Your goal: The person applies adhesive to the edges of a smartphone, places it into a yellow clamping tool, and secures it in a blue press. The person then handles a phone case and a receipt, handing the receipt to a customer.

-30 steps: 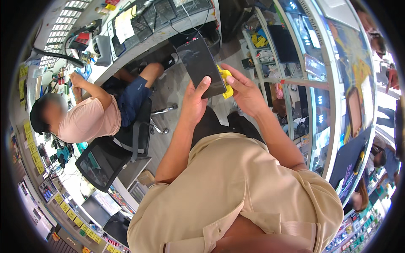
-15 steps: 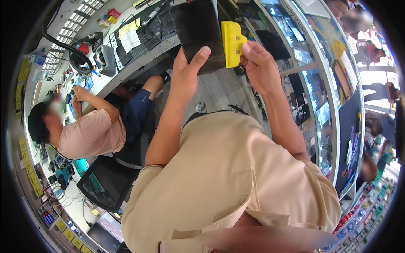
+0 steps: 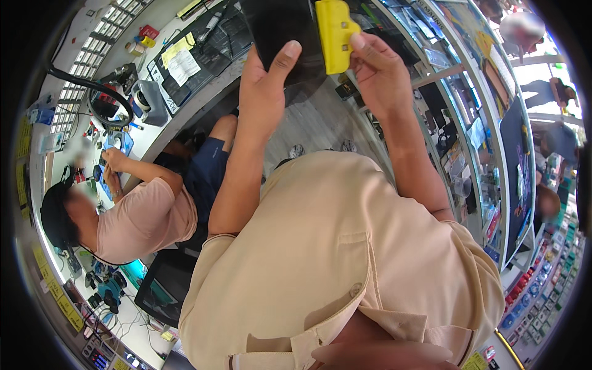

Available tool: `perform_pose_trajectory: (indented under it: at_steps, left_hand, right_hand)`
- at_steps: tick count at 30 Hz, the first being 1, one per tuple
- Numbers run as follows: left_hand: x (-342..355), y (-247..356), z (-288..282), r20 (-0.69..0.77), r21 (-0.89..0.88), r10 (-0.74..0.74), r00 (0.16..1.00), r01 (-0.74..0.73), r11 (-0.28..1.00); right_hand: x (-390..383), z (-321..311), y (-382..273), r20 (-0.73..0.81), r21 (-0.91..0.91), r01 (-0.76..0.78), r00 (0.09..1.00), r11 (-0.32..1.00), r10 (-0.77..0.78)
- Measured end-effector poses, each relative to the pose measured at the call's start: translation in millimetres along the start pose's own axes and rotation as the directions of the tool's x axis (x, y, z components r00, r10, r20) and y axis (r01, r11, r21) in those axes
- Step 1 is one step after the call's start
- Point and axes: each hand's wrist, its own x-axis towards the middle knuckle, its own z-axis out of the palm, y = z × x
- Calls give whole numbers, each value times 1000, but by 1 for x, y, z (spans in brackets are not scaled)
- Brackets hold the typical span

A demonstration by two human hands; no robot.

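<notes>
My left hand [image 3: 264,89] grips a flat black tablet [image 3: 279,29] by its near end, thumb laid across the dark face and the other fingers hidden beneath. The tablet's far end runs out of the top of the view. Along its right edge sits a wide yellow plastic clamp clip [image 3: 335,40] with small metal parts on it. My right hand [image 3: 383,77] pinches this clip between thumb and fingers on its right side. Whether the clip's jaws bite on the tablet's edge, I cannot tell.
To the left, a co-worker in a pink shirt [image 3: 148,213] sits at a white workbench [image 3: 148,126] crowded with tools, papers and a tape dispenser [image 3: 148,102]. Glass display shelves [image 3: 441,83] stand on the right. A black chair [image 3: 163,287] is at lower left. Grey floor [image 3: 314,120] shows below my hands.
Both hands, with the tablet and the yellow clip, have moved up in the view, so more of the tablet is cut off. The surroundings have shifted as my head moved.
</notes>
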Motion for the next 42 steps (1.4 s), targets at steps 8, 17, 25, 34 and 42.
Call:
perform_pose_trajectory:
  at_steps: [8, 17, 25, 34, 42]
  left_hand:
    - [16, 1, -8, 33, 47, 95, 995, -97, 994]
    - [25, 4, 2, 82, 21, 150, 985, -152, 988]
    - [38, -10, -5, 46, -71, -14, 999, 18, 997]
    - [55, -85, -27, -126, -170, -318, 940, 295, 940]
    - [8, -195, -22, -477, -71, -524, 706, 563, 823]
  right_hand:
    - [4, 4, -9, -41, -91, -2, 999, 996, -2]
    - [11, 19, -3, 18, -120, 68, 998, 991, -66]
    - [20, 24, 11, -4, -75, -112, 994, 991, 112]
    - [36, -38, 52, 102, -285, -299, 935, 911, 339]
    - [213, -400, 269, -540, -182, -748, 619, 638, 571]
